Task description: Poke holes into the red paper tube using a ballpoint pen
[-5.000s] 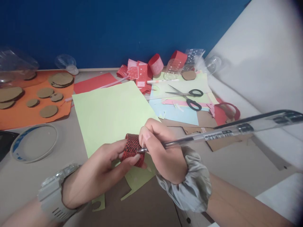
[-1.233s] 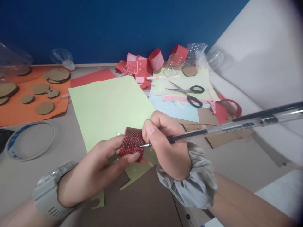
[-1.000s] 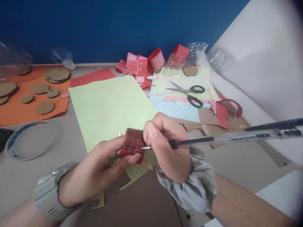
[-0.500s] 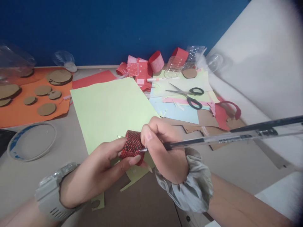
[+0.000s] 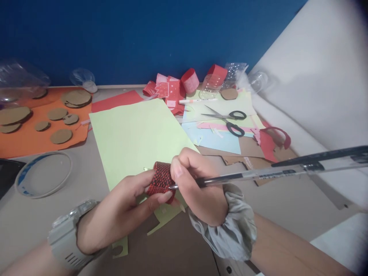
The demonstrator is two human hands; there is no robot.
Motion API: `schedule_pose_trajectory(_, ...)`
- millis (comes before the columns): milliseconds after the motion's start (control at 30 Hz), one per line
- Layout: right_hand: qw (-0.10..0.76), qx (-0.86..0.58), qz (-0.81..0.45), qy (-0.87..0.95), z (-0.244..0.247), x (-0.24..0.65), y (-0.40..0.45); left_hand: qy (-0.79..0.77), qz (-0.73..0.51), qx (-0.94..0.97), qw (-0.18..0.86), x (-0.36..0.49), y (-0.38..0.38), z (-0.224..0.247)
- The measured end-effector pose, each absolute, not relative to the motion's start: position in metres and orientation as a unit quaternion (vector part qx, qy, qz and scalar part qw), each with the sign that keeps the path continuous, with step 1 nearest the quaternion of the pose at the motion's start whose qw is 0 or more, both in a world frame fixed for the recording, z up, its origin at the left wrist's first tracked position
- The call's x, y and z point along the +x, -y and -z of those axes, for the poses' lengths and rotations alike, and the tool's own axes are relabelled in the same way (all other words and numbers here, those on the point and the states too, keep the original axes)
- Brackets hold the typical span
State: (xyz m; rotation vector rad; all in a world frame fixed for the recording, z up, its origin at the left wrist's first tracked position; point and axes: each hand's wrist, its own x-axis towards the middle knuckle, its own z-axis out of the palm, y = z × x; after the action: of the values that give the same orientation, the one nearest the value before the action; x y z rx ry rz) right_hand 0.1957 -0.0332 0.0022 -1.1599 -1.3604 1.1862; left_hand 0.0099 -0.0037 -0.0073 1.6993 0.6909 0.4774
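Note:
A small red paper roll (image 5: 162, 178) covered in black pattern is held between the thumb and fingers of my left hand (image 5: 123, 211), which has a grey watch at the wrist. My right hand (image 5: 197, 188) pinches a clear pen (image 5: 235, 176) with a black grip, and its metal tip touches the roll's patterned side. The pen's long body reaches toward the right edge. Behind and partly beneath the hands lies a light green sheet (image 5: 140, 134). Part of the roll is hidden by my fingers.
Black-handled scissors (image 5: 227, 118) lie on coloured papers at the back right. Red and pink paper rings (image 5: 190, 80) stand along the blue wall. Cardboard discs (image 5: 61, 136) rest on an orange sheet (image 5: 20, 147) at the left, with a tape ring (image 5: 69, 172) nearer me.
The whole view has shifted slightly, so most things sit a little lower. Both hands keep their hold, and the pen tip stays at the roll's side.

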Motion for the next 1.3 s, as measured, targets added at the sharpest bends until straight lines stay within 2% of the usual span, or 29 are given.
schedule_pose_trajectory(1300,0.467,-0.483,-0.515,0.532,-0.0025,0.1956,0.0329,-0.292,-0.214,0.732,0.577,0.0092,0.0045,0.0093)
